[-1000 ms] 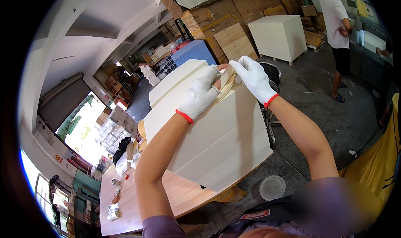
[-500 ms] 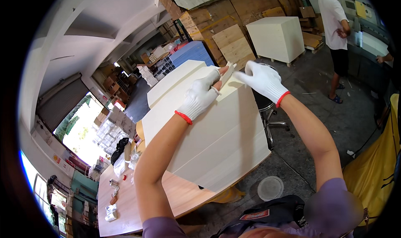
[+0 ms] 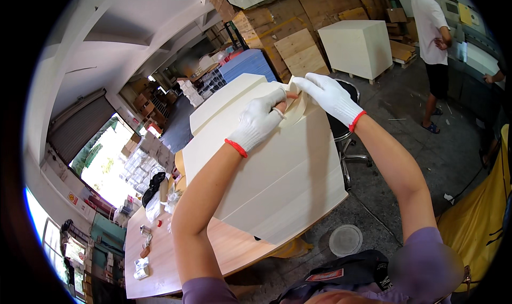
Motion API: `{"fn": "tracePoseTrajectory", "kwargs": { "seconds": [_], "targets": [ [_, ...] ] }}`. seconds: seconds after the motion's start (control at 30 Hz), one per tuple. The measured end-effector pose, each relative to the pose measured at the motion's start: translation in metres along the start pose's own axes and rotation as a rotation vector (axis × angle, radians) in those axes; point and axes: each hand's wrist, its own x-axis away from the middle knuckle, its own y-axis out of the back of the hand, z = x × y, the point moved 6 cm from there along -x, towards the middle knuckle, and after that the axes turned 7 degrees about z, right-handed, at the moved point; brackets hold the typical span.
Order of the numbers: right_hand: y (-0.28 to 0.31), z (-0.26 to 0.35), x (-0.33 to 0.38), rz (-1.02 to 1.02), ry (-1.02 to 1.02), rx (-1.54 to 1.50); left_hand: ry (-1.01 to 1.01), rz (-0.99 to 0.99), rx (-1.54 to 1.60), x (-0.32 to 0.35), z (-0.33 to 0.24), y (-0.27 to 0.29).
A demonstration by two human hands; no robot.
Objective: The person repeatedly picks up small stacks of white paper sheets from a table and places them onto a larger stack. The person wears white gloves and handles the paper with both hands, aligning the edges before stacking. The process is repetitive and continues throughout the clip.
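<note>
A tall stack of cream paper sheets (image 3: 266,170) stands in front of me, one corner of its top sheets curled up. At that curled corner my left hand (image 3: 260,115), in a white knit glove with red cuff and bare thumb and fingertip, is closed on the sheets' edge. From the other side my right hand (image 3: 332,97), in a matching glove, has its fingers pressed together at the lifted corner; its fingertips are partly hidden. Another level of cream sheets (image 3: 229,98) lies on the far left part of the stack.
The stack rests on a wooden table (image 3: 160,266) with small items at its left. A black stool (image 3: 341,128) stands right behind the stack. Farther off are a white paper block on a pallet (image 3: 357,50), a blue stack (image 3: 245,69) and a person (image 3: 429,37) beside a machine.
My right hand has moved left onto the corner of the sheets. The sheets there now bend up in a wider curl. My left hand has barely moved.
</note>
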Motion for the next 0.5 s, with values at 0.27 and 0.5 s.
{"fn": "tracePoseTrajectory", "kwargs": {
  "seconds": [0.27, 0.5],
  "targets": [
    [-0.010, -0.007, 0.010, -0.117, -0.007, -0.197, 0.062, 0.039, 0.051, -0.002, 0.006, -0.002],
    [-0.009, -0.006, 0.013, -0.173, 0.055, -0.165, 0.023, 0.052, 0.065, -0.001, 0.001, -0.001]
  ]
}}
